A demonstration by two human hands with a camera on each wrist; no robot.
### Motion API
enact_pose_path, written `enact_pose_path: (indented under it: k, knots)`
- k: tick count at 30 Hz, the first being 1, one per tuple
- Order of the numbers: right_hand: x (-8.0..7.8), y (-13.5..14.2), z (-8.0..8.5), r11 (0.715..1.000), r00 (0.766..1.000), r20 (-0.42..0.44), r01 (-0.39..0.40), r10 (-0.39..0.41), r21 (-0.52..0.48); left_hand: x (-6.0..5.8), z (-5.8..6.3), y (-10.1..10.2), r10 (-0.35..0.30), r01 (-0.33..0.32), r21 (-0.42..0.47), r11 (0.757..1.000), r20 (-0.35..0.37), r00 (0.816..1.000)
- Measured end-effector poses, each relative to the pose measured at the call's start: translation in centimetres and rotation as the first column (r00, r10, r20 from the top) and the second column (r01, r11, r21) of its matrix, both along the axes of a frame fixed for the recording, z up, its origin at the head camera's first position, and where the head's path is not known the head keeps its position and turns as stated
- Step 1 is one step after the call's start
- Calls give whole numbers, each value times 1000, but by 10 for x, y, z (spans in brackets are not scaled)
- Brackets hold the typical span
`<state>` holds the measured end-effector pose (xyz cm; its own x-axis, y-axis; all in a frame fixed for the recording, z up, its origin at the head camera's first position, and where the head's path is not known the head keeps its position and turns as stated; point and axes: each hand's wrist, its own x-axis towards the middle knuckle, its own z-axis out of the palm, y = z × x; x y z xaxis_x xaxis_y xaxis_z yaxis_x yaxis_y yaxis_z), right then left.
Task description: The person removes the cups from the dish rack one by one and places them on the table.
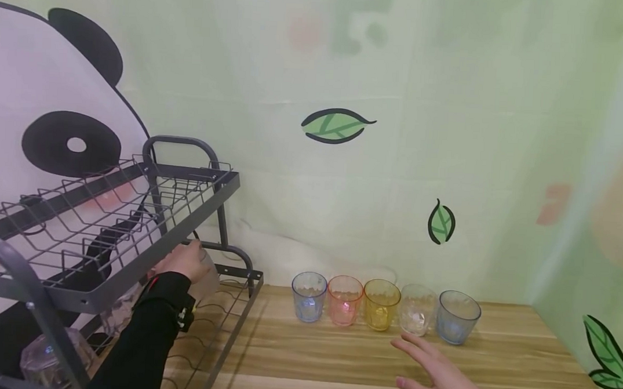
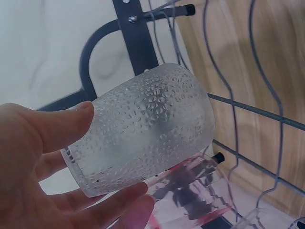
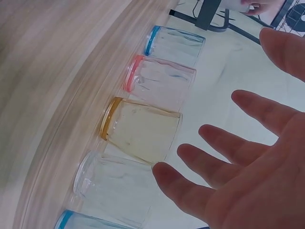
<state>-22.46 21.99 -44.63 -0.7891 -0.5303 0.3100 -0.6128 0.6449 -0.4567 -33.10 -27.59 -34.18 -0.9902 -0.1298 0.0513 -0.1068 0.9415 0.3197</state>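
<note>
My left hand (image 1: 180,262) reaches in between the tiers of the dark wire rack (image 1: 218,341). In the left wrist view its thumb and fingers grip a clear glass (image 2: 150,124) with a pebbled surface, held tilted. Just past it stands a pink-tinted glass (image 2: 190,198) on the rack. My right hand (image 1: 439,374) hovers over the table with fingers spread, holding nothing. Near it is a row of glasses: a blue one (image 1: 309,302), a pink one (image 1: 345,305), a yellow one (image 1: 382,308), a clear one (image 1: 416,315) and another blue one (image 1: 457,320).
The rack's upper wire tier (image 1: 106,232) overhangs my left forearm. Another clear glass (image 1: 51,357) sits at the rack's lower near corner. Behind the wooden table (image 1: 294,356) hangs a pale green backdrop (image 1: 383,221) printed with leaves and a panda.
</note>
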Motion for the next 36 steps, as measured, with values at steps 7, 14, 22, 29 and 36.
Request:
enact_pose_path:
  k: [7, 14, 22, 29, 36]
  knots:
    - [3, -2, 0, 1000, 1000, 15, -12, 12, 2, -2, 9, 3, -52, 54, 44, 998, -48, 998]
    - [2, -4, -2, 1000, 1000, -26, -15, 16, 7, 1, 18, 15, -85, 103, 190, 976, -99, 991]
    - [0, -5, -6, 999, 999, -14, -50, 51, 9, 14, 19, 41, -157, 197, 296, 935, -153, 976]
    - [-1, -6, -8, 998, 998, 11, -64, 64, 1, 25, 15, 67, -215, 302, 366, 880, -259, 942]
    - [-1, -7, -12, 995, 995, -17, -98, 97, -1, 37, -9, 97, -226, 348, 493, 797, -290, 930]
